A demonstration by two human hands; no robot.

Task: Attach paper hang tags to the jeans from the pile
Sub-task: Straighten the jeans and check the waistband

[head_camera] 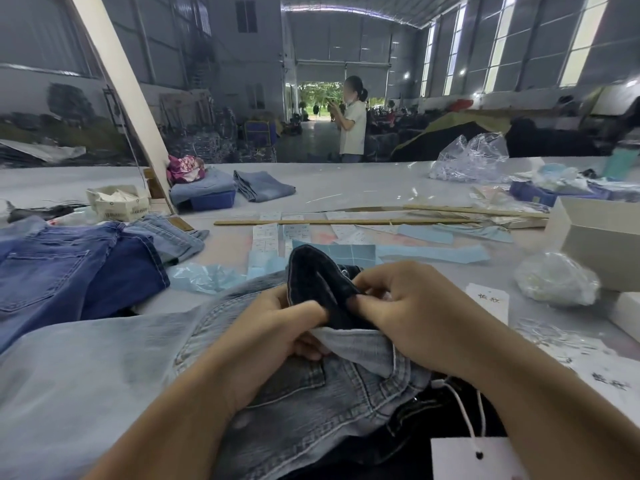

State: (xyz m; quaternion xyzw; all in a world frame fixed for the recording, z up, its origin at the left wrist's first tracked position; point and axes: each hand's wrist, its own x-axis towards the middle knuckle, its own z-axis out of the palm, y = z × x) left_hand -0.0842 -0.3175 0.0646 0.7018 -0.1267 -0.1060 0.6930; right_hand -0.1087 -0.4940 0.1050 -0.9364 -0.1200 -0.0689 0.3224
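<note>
Risk noted first: at the bench's left edge the pile of blue jeans (69, 268) lay loose and overlapping, so a hurried pull for the next pair could, in my judgement, have dragged its neighbours out of order. Nearer you, the pale washed jeans (311, 393) were spread along the near edge under both forearms; had you shifted an elbow, the cloth would likely have slid and taken the working fold with it. Your left hand (277, 327) was curled, thumb and fingertips pinching the dark denim fold (318, 285) that stood up at mid-bench near the front, its wrist resting on the pale fabric. Your right hand (408, 306) met it from the other side, fingers bent and clamped on the same dark fold, the two hands just touching across it. I could not tell whether a string or fastener was between your fingers; they hid that spot, so a mis-threaded loop would have gone unseen. At the near right corner a white hang tag (467, 459) lay on its white cord (460, 407), the cord running back under your right forearm; a snag there could have torn it. More loose tags (488, 303) lay towards the right edge, beside a crumpled plastic bag (554, 278).
</note>
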